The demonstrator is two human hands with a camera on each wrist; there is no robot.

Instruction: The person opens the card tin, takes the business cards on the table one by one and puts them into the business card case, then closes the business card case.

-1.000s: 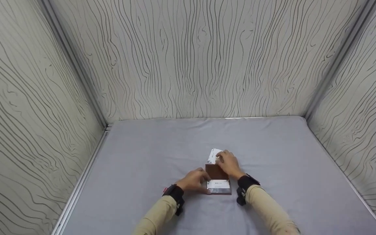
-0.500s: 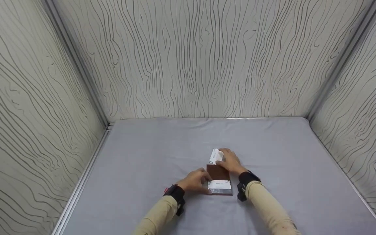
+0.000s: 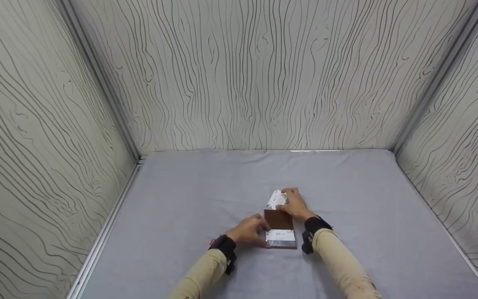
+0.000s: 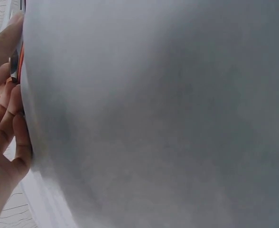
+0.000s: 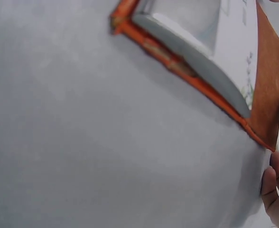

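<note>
A brown card case (image 3: 279, 219) lies unfolded on the grey cloth, with white printed cards (image 3: 279, 235) in its near half, behind a clear pocket. At the case's left edge, my left hand (image 3: 247, 229) grips it between thumb and fingers. Just beyond the far flap, a tilted white card (image 3: 275, 200) is held by my right hand (image 3: 296, 205), thumb at its near side and fingers at its far side. The right wrist view shows the case's orange edge (image 5: 191, 78) up close, with fingertips (image 5: 278, 173) beside its far corner.
Grey cloth (image 3: 189, 195) covers the table, slightly wrinkled. Pale wood-grain panels (image 3: 239, 74) rise at the back and both sides. A metal rail (image 3: 108, 224) runs along the left edge.
My right hand's fingers have spread from a curled pose over the white card to its near and far edges. The left hand keeps its hold on the card case.
</note>
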